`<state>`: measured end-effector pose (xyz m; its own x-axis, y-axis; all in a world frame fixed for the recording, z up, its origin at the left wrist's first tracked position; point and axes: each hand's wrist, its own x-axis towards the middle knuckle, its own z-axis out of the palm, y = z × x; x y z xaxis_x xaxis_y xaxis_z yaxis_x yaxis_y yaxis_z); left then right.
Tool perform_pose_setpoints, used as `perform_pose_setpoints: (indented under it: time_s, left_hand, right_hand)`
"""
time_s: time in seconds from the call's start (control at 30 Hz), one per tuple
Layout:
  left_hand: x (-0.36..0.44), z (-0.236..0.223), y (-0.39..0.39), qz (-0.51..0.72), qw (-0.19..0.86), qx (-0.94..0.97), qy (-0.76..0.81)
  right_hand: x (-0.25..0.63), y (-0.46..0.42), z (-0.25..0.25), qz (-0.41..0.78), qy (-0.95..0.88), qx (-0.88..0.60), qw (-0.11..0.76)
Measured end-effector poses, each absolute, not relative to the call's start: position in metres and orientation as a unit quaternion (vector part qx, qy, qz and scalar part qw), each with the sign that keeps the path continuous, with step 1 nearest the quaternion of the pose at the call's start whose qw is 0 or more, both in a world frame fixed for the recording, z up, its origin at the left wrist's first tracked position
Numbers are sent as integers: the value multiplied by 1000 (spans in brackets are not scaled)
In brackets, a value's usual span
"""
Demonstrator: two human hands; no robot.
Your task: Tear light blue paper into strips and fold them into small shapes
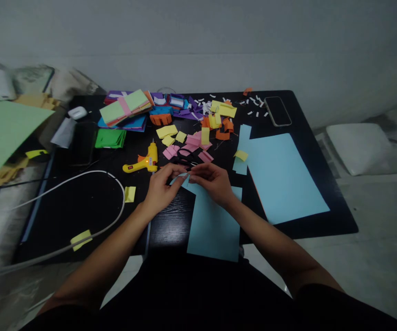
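Between my two hands is a small light blue paper strip (189, 185), pinched at its upper part. My left hand (162, 186) closes thumb and fingers on its left side. From the right, my right hand (214, 181) grips the same strip near its middle, fingertips close to the left thumb. Under the right wrist lies a larger light blue sheet (214, 230), reaching over the table's front edge. Dark-handled scissors (184, 158) lie just beyond the fingers, partly hidden by them. A yellow glue gun (146, 160) rests to the left of my left hand.
Pink paper pieces (191, 141), yellow and orange scraps and white bits cover the table's back. A big blue sheet (286, 179) and a phone (277, 111) lie right. Stacked coloured paper (127, 108) sits back left. A white cable (121, 186) loops across the left side.
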<state>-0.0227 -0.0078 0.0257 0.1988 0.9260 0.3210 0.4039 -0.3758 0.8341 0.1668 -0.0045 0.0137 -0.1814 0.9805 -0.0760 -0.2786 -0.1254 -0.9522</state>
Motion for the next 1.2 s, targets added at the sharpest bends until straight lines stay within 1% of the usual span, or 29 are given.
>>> perform_pose_setpoints:
  time_s: [0.37, 0.6, 0.77, 1.2]
  left_hand:
    - [-21, 27, -6, 436, 299, 717, 454]
    - [-18, 27, -6, 445, 329, 688, 469]
    - [-16, 23, -7, 456, 355, 654, 488]
    - [-14, 22, -12, 448, 332, 671, 488]
  right_hand:
    - [168, -4, 13, 647, -426, -404, 487]
    - [168, -3, 14, 650, -423, -403, 486]
    - [167, -3, 16, 669, -426, -410, 451]
    - [164, -6, 16, 647, -438, -431, 452]
